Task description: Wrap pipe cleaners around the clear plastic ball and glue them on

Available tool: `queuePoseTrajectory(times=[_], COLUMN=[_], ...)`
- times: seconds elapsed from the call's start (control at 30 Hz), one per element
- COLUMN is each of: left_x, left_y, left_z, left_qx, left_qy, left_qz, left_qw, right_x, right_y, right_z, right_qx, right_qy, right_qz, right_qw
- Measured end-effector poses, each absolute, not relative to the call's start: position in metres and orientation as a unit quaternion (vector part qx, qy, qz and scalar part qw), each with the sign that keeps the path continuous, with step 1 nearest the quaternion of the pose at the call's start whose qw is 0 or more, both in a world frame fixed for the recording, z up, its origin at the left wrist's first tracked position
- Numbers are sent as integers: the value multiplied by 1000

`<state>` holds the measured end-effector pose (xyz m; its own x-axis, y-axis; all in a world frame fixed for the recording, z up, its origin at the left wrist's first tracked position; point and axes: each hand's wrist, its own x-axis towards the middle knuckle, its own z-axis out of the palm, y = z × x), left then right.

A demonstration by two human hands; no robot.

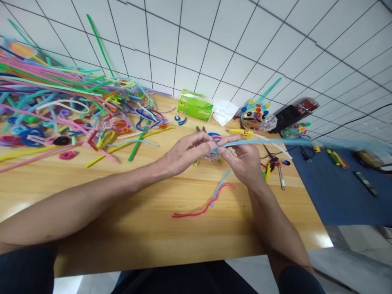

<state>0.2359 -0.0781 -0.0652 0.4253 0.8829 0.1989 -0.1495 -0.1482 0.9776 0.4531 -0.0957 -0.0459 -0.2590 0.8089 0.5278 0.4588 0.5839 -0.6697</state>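
Observation:
Over the middle of the table my left hand [186, 152] and my right hand [243, 159] meet fingertip to fingertip. Both pinch the end of a light blue pipe cleaner [269, 141], whose long free part runs off to the right and blurs. Partly hidden beneath my fingers is a roundish, shiny clear piece with blue and pink on top [214, 136]. Nearer to me lies a wavy red pipe cleaner [196, 214], crossing a short blue pipe cleaner [221, 185].
Piled pipe cleaners [70, 90] cover the table's left side. Behind my hands stand a green tissue box [195, 105] and a yellow glue gun [240, 132]. Decorated figures [255, 116] sit back right. A pen [281, 177] lies near the right edge, beside a blue surface [330, 192].

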Motion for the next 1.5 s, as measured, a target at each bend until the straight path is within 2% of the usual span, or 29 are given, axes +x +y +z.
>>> queuePoseTrajectory(times=[0.13,0.57,0.93,1.1,1.33,1.5], left_x=[238,240,237,238,238,239], left_y=[-78,-77,-78,-78,-76,-74], left_z=[-70,-73,-70,-70,-68,-74], left_qx=[619,575,604,574,528,492], left_qy=[277,309,338,338,330,309], left_qz=[412,426,429,454,494,497], left_qw=[608,626,581,592,607,645], right_x=[450,451,446,440,433,433], right_y=[-94,-92,-104,-107,-102,-102], right_z=[-48,-45,-35,-44,-63,-70], right_qx=[-447,-439,-450,-437,-340,-371], right_qy=[-737,-705,-762,-770,-810,-803], right_qz=[251,337,140,73,-42,-77], right_qw=[440,444,444,459,476,459])
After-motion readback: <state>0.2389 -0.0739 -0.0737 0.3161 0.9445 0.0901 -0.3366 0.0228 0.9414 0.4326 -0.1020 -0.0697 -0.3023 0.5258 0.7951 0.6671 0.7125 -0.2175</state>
